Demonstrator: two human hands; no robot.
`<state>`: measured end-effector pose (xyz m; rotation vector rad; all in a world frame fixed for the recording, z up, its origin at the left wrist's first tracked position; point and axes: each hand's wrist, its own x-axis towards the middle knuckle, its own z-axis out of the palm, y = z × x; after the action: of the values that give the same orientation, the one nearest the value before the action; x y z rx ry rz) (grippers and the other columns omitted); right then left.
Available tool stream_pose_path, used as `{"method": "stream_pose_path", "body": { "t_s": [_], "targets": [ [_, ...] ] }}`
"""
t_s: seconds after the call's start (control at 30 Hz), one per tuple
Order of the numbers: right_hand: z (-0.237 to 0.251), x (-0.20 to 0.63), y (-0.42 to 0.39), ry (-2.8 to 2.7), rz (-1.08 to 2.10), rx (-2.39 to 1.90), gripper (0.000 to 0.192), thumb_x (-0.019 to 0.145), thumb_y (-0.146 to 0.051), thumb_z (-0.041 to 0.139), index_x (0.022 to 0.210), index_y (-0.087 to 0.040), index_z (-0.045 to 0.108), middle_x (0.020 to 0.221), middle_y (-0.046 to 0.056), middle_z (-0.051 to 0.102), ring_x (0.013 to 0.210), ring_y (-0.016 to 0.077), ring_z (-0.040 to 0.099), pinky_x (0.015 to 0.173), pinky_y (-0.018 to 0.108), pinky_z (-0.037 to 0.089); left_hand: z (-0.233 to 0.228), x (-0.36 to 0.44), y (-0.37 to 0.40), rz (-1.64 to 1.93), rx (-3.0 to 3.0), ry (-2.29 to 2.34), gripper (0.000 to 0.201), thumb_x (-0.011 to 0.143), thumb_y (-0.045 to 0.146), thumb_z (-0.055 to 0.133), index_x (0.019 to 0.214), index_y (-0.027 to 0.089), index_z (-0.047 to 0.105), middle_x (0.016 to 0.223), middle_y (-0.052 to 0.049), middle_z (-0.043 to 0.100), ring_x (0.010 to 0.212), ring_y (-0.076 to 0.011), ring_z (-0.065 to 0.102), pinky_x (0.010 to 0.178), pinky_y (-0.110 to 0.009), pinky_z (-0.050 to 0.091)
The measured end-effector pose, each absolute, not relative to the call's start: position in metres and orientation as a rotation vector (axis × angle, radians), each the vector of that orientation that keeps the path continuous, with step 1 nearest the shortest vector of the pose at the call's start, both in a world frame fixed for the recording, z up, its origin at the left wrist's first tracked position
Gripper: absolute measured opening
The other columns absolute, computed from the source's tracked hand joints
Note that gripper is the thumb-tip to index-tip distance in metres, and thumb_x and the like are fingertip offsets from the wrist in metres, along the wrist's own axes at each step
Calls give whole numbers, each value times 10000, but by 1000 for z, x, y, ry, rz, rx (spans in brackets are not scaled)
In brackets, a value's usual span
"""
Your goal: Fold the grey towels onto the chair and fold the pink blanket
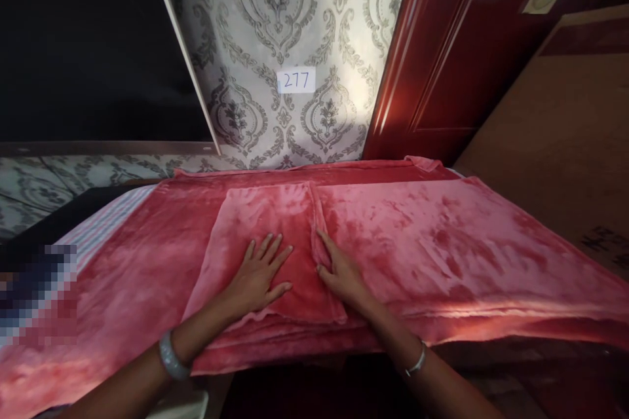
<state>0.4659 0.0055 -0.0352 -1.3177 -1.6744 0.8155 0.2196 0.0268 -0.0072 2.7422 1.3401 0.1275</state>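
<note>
A pink plush blanket (403, 236) lies spread over a surface, with its left part folded over into a rectangular flap (236, 222). My left hand (258, 278) presses flat on this flap, fingers spread and palm down. At the flap's right edge, my right hand (341, 268) has its thumb and index finger on the raised hem and closes on the cloth there. Its other fingers are mostly hidden. Layered folds of the blanket hang along the near side.
A striped cloth (105, 219) shows under the blanket at the left. Behind are a dark screen (98, 46), patterned wallpaper with a paper label (296, 80) reading 277, and a dark red door frame (417, 46). A large cardboard box (565, 131) stands at the right.
</note>
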Motion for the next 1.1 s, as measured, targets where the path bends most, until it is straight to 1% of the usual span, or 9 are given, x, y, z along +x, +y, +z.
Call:
{"method": "stream_pose_path", "body": {
  "t_s": [0.1,0.17,0.3,0.43,0.57,0.67,0.8,0.93,1.1],
  "targets": [
    [-44,464,5,-1551,807,-1287,880,787,-171,565,1619,-202,280,1621,115,394,1484,257,389,1217,511,335,5,213,29,135,2648,1293,749,938,585,550,1593,280,352,1684,-144,247,1570,-375,155,1216,-686,149],
    [-47,463,3,-1513,833,-1251,864,798,-179,572,1614,-198,287,1625,118,386,1494,251,370,1229,517,313,19,214,36,160,2568,1251,681,918,525,595,1532,254,472,1641,-149,361,1537,-369,276,1218,-626,231],
    [-46,465,-11,-1606,835,-1138,775,826,-200,590,1572,-246,388,1588,90,453,1464,257,420,1221,529,328,47,240,66,309,2417,1176,373,932,322,516,1202,168,723,1273,-130,720,1186,-264,661,1043,-391,487],
    [-36,470,-27,-1780,869,-1035,732,858,-248,620,1561,-277,420,1545,87,510,1411,282,488,1184,537,377,64,290,112,319,2386,1402,286,913,312,538,1058,153,726,1103,-108,764,1013,-240,706,905,-315,517],
    [-23,477,-36,-1834,949,-1015,735,870,-299,654,1564,-247,419,1543,103,512,1406,284,494,1170,509,389,65,338,146,250,2377,1554,492,865,466,621,1203,110,658,1181,-209,729,1053,-341,708,865,-371,528],
    [-17,479,-37,-1821,961,-1052,726,848,-316,676,1539,-240,463,1510,97,551,1363,273,541,1142,470,421,58,360,152,190,2403,1610,587,807,399,675,1296,83,604,1163,-278,718,1071,-423,699,848,-433,530],
    [-14,476,-36,-1809,927,-1122,698,815,-294,689,1493,-253,532,1459,77,603,1319,269,579,1117,428,441,50,364,145,177,2504,1608,622,811,266,609,1397,77,519,1183,-292,705,1118,-407,686,880,-432,521],
    [-14,474,-34,-1829,887,-1194,706,792,-297,728,1476,-302,553,1366,41,674,1213,266,645,1046,391,492,44,353,147,177,2513,1652,630,852,231,493,1471,127,440,1196,-237,715,1129,-365,688,918,-440,513],
    [-20,480,-33,-1818,874,-1159,715,810,-330,731,1495,-285,529,1436,70,623,1287,285,602,1084,425,474,38,344,162,582,2099,1564,768,729,192,566,1473,52,435,1292,-307,647,1279,-447,585,1027,-547,450]
  ]
}}
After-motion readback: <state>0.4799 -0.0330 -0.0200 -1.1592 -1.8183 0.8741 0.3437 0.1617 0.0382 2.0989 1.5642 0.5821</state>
